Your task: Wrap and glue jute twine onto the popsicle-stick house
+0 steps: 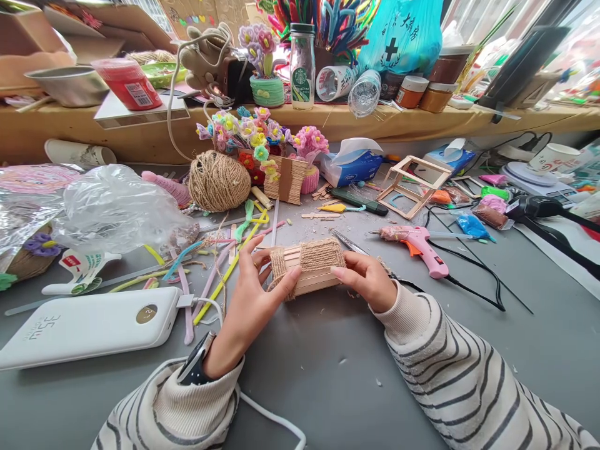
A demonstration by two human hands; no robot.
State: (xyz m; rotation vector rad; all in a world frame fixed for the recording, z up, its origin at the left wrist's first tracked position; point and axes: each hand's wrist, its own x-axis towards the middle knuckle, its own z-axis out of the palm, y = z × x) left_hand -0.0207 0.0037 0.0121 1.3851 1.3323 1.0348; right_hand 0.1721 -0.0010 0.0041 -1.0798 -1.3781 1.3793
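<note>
Both my hands hold a small box of wooden craft sticks partly wrapped in brown jute twine, just above the grey table. My left hand grips its left end, fingers curled round the twine wrap. At the right end my right hand pinches it, thumb along the front. Behind them lies a ball of jute twine. A pink glue gun rests to the right, and metal scissors poke out behind the box.
A white power bank with cable lies at the left front. Pipe cleaners, a plastic bag, a wooden stick frame, tissue packs and pipe-cleaner flowers crowd the back. A shelf holds bottles and jars.
</note>
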